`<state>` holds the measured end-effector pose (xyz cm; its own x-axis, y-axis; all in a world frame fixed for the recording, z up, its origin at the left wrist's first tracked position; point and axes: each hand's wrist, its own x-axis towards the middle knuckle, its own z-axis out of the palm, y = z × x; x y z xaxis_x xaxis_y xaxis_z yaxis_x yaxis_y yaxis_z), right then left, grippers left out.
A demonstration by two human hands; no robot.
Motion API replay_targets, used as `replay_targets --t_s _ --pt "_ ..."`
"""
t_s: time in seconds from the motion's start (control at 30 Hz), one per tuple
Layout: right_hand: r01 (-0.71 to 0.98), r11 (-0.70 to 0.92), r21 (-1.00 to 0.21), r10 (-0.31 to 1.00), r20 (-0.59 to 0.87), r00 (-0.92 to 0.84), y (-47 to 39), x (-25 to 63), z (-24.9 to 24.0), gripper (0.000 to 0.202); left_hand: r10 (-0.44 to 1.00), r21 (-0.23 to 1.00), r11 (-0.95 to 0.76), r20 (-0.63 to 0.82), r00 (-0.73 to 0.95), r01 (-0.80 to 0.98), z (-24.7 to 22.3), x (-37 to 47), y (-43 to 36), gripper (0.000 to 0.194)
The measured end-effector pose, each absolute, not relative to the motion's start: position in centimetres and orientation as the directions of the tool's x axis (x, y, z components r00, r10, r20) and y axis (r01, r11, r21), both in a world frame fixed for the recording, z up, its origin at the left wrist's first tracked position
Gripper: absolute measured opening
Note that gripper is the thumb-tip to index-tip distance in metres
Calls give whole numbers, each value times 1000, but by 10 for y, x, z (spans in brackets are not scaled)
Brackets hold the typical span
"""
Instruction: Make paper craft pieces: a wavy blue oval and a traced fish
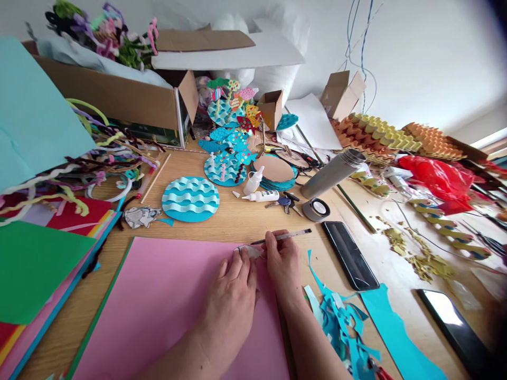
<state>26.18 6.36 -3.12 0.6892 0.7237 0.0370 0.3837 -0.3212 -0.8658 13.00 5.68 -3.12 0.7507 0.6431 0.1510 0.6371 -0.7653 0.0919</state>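
Note:
A large pink sheet (170, 295) lies on the wooden table with a green edge showing under its left side. Near its top right corner is a small pale paper cutout (253, 251). My left hand (233, 290) lies flat with its fingers on the cutout, pressing it on the pink sheet. Just right of it, my right hand (283, 258) pinches a slim pen (293, 234), whose tip points left at the cutout's upper edge. The lower part of the cutout is hidden under my left fingers.
Blue paper scraps (340, 316) and a black phone (350, 256) lie to the right. Beyond the sheet are a wavy blue disc (190, 199), a glue bottle (261, 196) and a metal flask (332, 173). Coloured sheets (43, 269) are stacked at left.

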Motion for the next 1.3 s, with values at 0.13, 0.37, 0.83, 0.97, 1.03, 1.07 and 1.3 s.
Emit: replay_targets --t_s 0.13,0.37,0.83,0.97,1.03,1.07,1.3 --pt "376 -316 -871 729 31 684 63 260 -32 33 645 86 -764 142 751 640 -32 130 56 44" --pt "377 -325 -867 723 29 690 64 262 -33 30 642 86 -766 144 753 637 -31 129 56 46" --pt "386 -372 -844 689 28 725 62 265 -35 29 641 89 -767 143 754 635 -32 129 55 45" --pt "377 -356 -855 700 23 714 62 265 -35 29 645 89 -763 147 750 640 -33 130 56 45" --pt "378 -350 -857 710 20 704 63 265 -35 28 647 95 -762 141 749 640 -34 130 57 45" --pt "373 -350 -859 711 16 703 63 265 -35 28 647 99 -762 138 749 640 -34 131 57 46" --pt "309 -317 -896 698 0 717 63 266 -33 27 647 115 -763 133 751 636 -35 130 56 47"
